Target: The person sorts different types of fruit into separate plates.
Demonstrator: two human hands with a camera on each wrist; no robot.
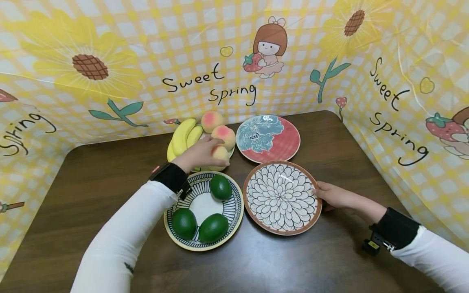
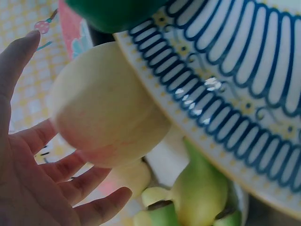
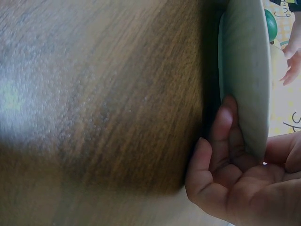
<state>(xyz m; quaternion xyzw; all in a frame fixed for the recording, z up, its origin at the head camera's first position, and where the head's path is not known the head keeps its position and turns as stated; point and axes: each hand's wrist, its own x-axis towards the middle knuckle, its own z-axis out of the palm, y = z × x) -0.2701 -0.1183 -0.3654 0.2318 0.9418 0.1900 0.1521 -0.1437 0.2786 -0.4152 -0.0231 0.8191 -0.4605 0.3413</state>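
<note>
My left hand reaches over the nearest peach, also large in the left wrist view, with its fingers spread around the fruit's side and the thumb standing off it. Two more peaches and yellow bananas share the back plate. My right hand grips the brown-rimmed plate with a petal pattern by its right edge, thumb on top. Underneath, the curled fingers support it, and its underside faces the right wrist view.
A striped bowl with three dark green fruits stands below my left forearm. Behind the petal plate lies a red plate with a blue flower. Yellow checked cloth walls the back and sides of the brown table.
</note>
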